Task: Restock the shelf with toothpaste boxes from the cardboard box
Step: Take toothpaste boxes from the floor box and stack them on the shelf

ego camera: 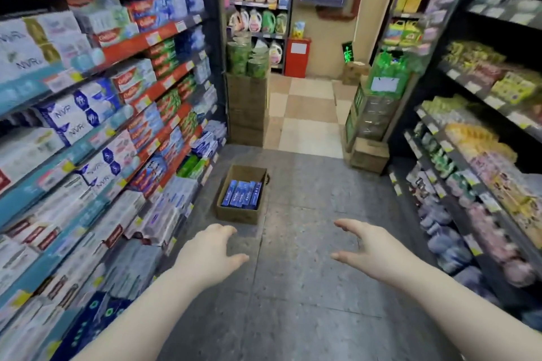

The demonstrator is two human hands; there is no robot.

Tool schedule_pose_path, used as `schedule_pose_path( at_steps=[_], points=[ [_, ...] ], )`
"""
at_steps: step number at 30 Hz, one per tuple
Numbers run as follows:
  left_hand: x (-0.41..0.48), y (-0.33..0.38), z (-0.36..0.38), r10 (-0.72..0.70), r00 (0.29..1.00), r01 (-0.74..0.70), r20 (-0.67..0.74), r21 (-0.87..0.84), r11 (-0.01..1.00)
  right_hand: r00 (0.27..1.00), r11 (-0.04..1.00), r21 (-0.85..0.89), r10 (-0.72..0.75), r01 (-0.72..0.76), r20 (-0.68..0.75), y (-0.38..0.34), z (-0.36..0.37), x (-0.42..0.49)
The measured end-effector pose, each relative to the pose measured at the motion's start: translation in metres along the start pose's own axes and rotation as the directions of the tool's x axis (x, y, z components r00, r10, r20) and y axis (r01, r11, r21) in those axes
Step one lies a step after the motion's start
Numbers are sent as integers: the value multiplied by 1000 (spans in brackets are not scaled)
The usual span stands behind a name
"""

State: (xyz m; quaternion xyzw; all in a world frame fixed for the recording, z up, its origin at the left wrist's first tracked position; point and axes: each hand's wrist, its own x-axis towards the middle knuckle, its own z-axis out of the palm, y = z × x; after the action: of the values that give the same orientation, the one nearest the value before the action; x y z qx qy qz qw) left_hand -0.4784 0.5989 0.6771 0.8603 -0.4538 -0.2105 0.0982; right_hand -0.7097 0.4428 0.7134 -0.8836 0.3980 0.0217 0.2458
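Both my grips are released and hold nothing. The cardboard box (238, 216) sits on the floor (305, 246) ahead, nearer my left grip (211, 255) than my right grip (372, 252); its toothpaste boxes (242, 194) lie lengthwise, pointing away.

Grey floor (308, 287); open cardboard box (239, 214) on it.

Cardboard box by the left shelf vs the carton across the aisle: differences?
The cardboard box is open-topped, showing blue toothpaste boxes; the carton looks shut. The cardboard box stands alone beside the left shelf; the carton sits at the foot of a green display rack. Both are brown cardboard, on the floor.
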Motion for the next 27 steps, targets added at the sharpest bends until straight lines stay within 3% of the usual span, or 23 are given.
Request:
schedule_pose_path(
  at_steps=[11, 21, 27],
  points=[
    [191, 36, -12, -12, 996, 15, 92, -36, 999, 994, 997, 35, 69, -72, 80, 64, -47, 178],
    [392, 78, -11, -243, 964, 255, 112, -106, 961, 969, 998, -63, 2, 14, 246, 151, -122, 407],
    [474, 88, -20, -348, 937, 346, 32, -237, 908, 923, 978, -141, -93, 155, 374, 144, -147, 551]
  ],
)
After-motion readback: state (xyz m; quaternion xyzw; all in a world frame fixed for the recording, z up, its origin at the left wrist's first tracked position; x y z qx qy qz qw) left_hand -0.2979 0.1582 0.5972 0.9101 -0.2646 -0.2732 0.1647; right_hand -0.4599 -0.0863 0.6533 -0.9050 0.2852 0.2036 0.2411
